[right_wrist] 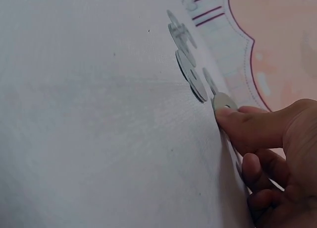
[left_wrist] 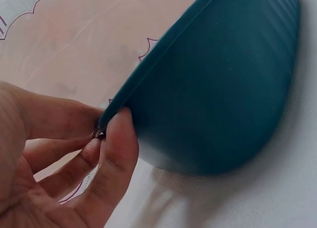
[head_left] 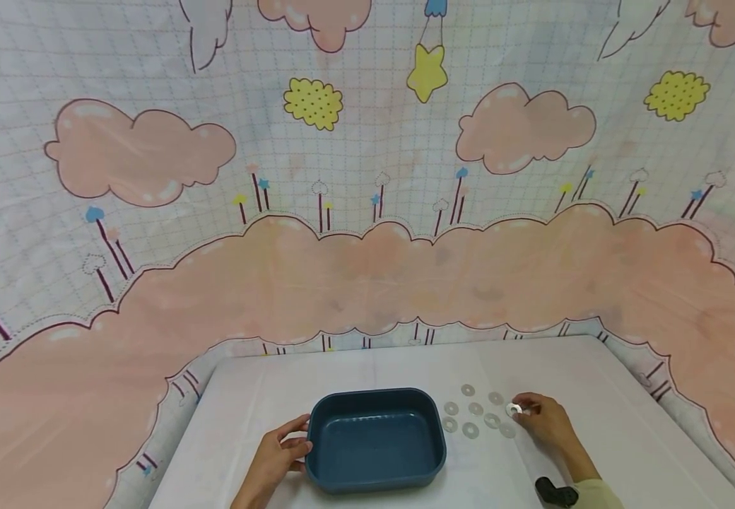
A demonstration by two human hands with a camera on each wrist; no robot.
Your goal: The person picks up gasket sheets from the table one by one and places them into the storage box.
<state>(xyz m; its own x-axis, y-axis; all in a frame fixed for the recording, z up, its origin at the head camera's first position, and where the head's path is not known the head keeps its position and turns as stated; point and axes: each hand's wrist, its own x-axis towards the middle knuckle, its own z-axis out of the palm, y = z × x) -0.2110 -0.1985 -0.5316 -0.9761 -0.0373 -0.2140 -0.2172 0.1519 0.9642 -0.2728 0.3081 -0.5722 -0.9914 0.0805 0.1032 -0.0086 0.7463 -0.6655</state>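
A dark blue rectangular basin (head_left: 377, 482) with rounded corners stands on the white table, with nothing visible inside it. At its left end, my left hand (head_left: 275, 451) pinches the rim; the left wrist view shows thumb and fingers on either side of the rim (left_wrist: 143, 72). To the right of the basin, several flat metal washers (head_left: 471, 430) lie loosely spread on the tabletop. My right hand (head_left: 548, 422) pinches one washer (right_wrist: 225, 100) between thumb and fingers at the right side of the group. The held washer appears tilted up from the table.
The white table (head_left: 240, 396) has its far edge against a patterned cloth backdrop (head_left: 367, 283) with clouds and stars. A black device (head_left: 556, 492) sits by the right wrist at the pale sleeve (head_left: 596, 495).
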